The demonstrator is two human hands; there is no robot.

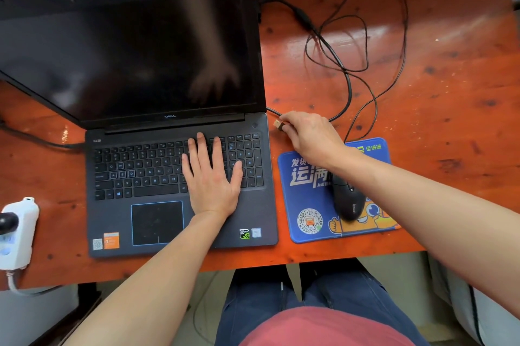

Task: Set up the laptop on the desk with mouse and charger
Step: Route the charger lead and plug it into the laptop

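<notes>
An open dark laptop (118, 205) with a black screen sits on the orange wooden desk (436, 92). My left hand (211, 176) lies flat, fingers spread, on the right part of its keyboard. My right hand (312, 134) pinches the metal USB plug (278, 124) of the mouse cable (371, 36), just to the right of the laptop's right edge. The black mouse (347, 202) rests on a blue printed mouse pad (309, 205), partly under my right forearm. A thicker black charger cable (306, 22) runs behind the laptop's right rear corner.
A white power strip (17, 233) with a black plug in it lies at the desk's front left edge. Another black cable (36, 138) reaches the laptop's left side. The mouse cable loops loosely over the desk's right half. My legs show below the desk edge.
</notes>
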